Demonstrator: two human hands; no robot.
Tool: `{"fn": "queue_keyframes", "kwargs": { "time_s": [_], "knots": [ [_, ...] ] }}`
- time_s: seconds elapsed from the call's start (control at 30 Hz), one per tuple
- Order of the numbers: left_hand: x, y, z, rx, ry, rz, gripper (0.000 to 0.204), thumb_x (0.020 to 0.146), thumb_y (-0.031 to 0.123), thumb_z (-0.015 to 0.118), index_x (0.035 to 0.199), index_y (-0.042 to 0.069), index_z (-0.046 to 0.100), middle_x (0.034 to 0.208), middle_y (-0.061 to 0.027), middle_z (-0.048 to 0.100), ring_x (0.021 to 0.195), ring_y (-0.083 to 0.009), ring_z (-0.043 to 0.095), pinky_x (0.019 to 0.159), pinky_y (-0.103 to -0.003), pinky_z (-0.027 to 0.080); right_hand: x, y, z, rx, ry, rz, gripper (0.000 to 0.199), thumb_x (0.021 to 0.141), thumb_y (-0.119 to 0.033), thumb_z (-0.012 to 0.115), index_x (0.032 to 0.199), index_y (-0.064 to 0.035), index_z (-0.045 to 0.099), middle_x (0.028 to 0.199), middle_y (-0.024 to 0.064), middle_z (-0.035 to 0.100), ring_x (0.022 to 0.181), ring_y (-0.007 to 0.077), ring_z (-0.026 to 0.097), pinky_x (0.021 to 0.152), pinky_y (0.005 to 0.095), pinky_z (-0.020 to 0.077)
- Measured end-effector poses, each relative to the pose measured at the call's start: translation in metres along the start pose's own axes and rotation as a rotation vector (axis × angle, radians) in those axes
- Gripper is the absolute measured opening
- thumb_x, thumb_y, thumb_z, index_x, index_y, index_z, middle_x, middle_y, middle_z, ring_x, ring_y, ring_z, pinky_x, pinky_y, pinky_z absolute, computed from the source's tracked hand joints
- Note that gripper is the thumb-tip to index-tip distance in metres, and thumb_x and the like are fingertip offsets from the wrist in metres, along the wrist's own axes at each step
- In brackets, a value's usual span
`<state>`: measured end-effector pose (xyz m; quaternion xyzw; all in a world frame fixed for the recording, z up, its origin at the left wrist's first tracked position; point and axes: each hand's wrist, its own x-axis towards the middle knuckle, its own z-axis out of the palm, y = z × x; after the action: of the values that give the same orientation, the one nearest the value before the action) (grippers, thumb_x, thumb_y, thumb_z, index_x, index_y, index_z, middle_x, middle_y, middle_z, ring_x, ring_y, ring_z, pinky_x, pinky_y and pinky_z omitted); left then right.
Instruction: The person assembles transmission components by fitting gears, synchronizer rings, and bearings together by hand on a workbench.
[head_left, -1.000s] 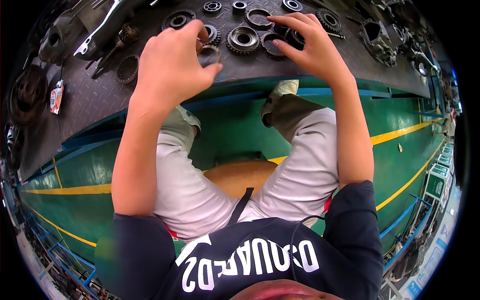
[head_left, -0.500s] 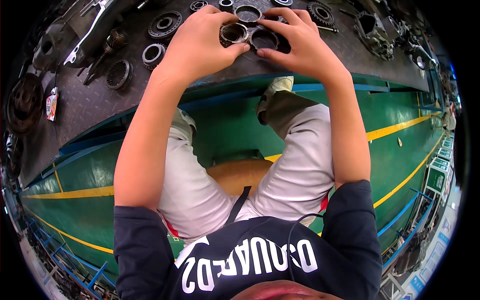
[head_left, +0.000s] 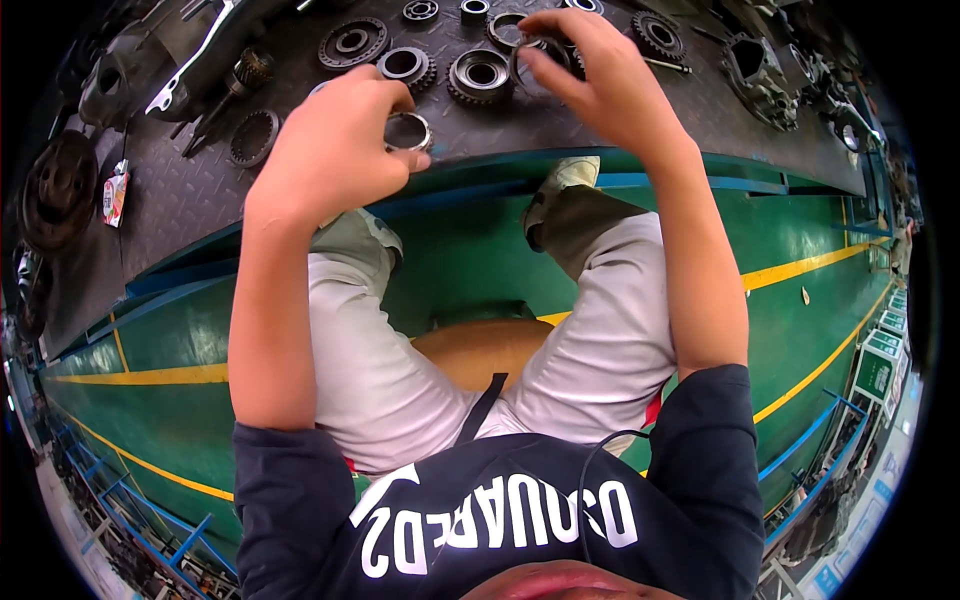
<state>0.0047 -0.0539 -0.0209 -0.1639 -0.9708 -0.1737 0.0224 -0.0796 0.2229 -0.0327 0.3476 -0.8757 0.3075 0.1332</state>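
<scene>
Well, from my end the left hand (head_left: 335, 145) curls narrowly about a silver-edged ring (head_left: 428, 130), thumb below and fingers above, near the front edge of the bench (head_left: 195, 205). I judge that grip spans the rim because a thin band offers little else to hold. The right hand (head_left: 615, 95) is farther back, thumb and fingers spread across a dark ring (head_left: 516, 70), which looks tilted; blur and the hand itself leave me unsure how firmly it is gripped. Between the hands, a hubbed gear (head_left: 481, 72) and a smaller toothed gear (head_left: 424, 72) lie flat, probably because their broad faces sit steadily on the patterned metal. The wide gear (head_left: 330, 43) lies flat behind them, while a loose toothed ring (head_left: 240, 150) rests left of the left hand, apart from the gears.
</scene>
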Motion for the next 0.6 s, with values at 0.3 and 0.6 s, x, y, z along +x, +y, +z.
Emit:
{"fn": "queue_keyframes", "kwargs": {
  "time_s": [0.3,0.6],
  "knots": [
    [-0.007,-0.003,0.012,0.061,0.095,-0.008,0.043,0.082,0.012,0.085,0.122,0.010,0.070,0.113,-0.0098,0.067,0.106,-0.0324,0.066,0.091,-0.043,0.055,0.008,0.018,0.028,-0.145,0.135,-0.014,0.026,0.094,-0.014,0.076,0.114,0.0007,0.070,0.107,0.0217,0.072,0.098,0.0435,0.068,0.084,0.0480,0.0540],
    [-0.012,-0.028,-0.009,0.182,0.250,-0.009,0.062,0.071,0.002,0.089,0.129,0.013,0.069,0.124,-0.0087,0.066,0.122,-0.0333,0.060,0.102,-0.042,0.053,-0.015,0.013,-0.002,-0.059,-0.158,-0.094,0.056,0.085,-0.024,0.085,0.137,-0.0090,0.070,0.120,0.0147,0.072,0.118,0.0318,0.061,0.101,0.0363,0.0515]
  ]
}}
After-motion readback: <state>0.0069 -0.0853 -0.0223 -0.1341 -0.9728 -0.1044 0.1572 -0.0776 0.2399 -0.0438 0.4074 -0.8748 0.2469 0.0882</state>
